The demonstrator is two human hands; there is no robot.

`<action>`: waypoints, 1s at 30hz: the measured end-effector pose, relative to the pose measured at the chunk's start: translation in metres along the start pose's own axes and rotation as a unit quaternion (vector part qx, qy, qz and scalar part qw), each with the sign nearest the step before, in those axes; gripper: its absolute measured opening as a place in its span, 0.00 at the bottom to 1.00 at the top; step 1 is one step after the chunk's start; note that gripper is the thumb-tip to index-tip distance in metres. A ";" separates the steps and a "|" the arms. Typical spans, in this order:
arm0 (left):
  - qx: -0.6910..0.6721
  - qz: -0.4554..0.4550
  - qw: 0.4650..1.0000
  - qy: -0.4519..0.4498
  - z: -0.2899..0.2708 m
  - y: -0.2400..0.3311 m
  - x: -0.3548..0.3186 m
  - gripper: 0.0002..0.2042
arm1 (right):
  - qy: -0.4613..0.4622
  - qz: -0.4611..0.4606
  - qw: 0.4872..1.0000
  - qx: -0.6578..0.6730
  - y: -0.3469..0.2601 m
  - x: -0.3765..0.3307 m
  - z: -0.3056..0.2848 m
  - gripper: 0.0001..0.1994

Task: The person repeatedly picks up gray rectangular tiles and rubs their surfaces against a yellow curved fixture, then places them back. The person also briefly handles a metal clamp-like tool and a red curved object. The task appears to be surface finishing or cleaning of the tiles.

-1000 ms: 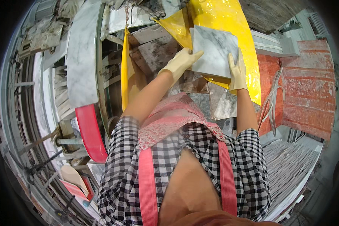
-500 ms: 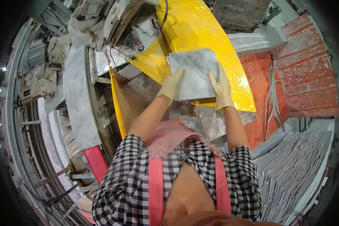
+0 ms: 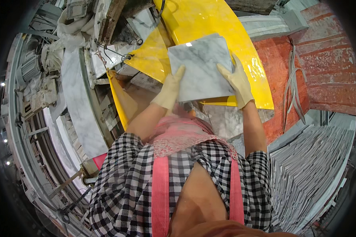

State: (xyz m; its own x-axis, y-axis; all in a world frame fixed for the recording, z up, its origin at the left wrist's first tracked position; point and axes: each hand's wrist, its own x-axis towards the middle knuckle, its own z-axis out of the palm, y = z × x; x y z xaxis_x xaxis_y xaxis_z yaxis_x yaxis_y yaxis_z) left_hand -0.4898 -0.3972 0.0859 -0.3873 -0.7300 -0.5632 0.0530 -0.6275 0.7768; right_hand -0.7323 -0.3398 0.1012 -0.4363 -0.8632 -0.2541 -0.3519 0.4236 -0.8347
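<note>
Between my two gloved hands is a small stack of square marble tiles (image 3: 199, 73), white with grey veins, held in front of me over a yellow sheet (image 3: 247, 65). My left hand (image 3: 171, 87) grips the stack's left edge, thumb on the top face. At the right edge, my right hand (image 3: 238, 81) has its thumb on the face too, with fingers along the side. Both hands wear pale cream gloves. The top tile lies slightly askew to those beneath, whose corners show at the far edge. The fingers under the stack are hidden.
At right, an orange-red sheet (image 3: 283, 91) carries a bundle of pale straps (image 3: 292, 87). Many thin slabs (image 3: 312, 166) stand packed at the lower right. On the left, a long marble slab (image 3: 81, 102) lies beside a machine frame with a motor (image 3: 29, 71). A yellow flap (image 3: 150, 53) hangs nearby.
The tile stack has tilted and turned a little in my hands, and its top tile now sits askew. My view has shifted slightly.
</note>
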 end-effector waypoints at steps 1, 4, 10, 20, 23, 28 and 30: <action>0.007 -0.001 1.000 -0.002 0.000 0.001 0.000 0.29 | -0.007 0.015 1.000 -0.017 -0.006 -0.002 -0.006 0.45; 0.054 -0.011 0.999 0.001 -0.002 0.006 0.002 0.32 | -0.094 0.087 0.991 0.051 -0.025 0.001 -0.017 0.41; 0.192 0.073 0.979 0.008 -0.005 0.015 0.019 0.31 | -0.041 0.127 0.967 0.219 -0.031 -0.010 -0.015 0.34; 0.221 0.109 0.968 -0.052 0.026 0.147 0.115 0.38 | 0.013 0.107 0.954 0.279 -0.080 0.116 -0.051 0.37; 0.291 0.093 0.951 0.041 0.034 0.163 0.187 0.40 | 0.033 0.085 0.960 0.265 -0.083 0.179 -0.045 0.38; 0.263 0.181 0.943 0.092 0.021 0.178 0.293 0.37 | 0.057 0.080 0.984 0.149 -0.095 0.296 -0.024 0.41; 0.285 0.251 0.910 0.166 0.018 0.187 0.321 0.38 | -0.015 0.052 0.983 0.174 -0.107 0.342 -0.017 0.42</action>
State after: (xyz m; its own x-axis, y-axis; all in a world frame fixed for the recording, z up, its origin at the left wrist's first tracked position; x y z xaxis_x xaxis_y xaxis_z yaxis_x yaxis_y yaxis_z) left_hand -0.6206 -0.7444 0.0556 -0.1405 -0.9870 -0.0774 -0.3762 -0.0191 0.9263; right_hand -0.8577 -0.6753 0.1120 -0.4279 -0.8304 -0.3570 0.0009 0.3946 -0.9189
